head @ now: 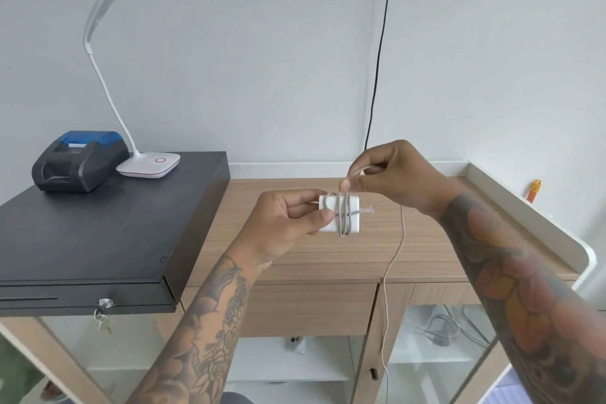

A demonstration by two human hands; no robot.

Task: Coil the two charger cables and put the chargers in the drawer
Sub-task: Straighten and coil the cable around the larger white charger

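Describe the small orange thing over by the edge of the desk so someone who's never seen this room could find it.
Start at the wooden desk and follow its raised white rim along the right side. The orange tool leans against that rim, past the right hand. It is the only orange item on the desk.

The charger's [339, 217] left end sat hidden under the left hand's [288, 223] thumb; its cable [387, 279] ran off the near edge, its plug unseen.
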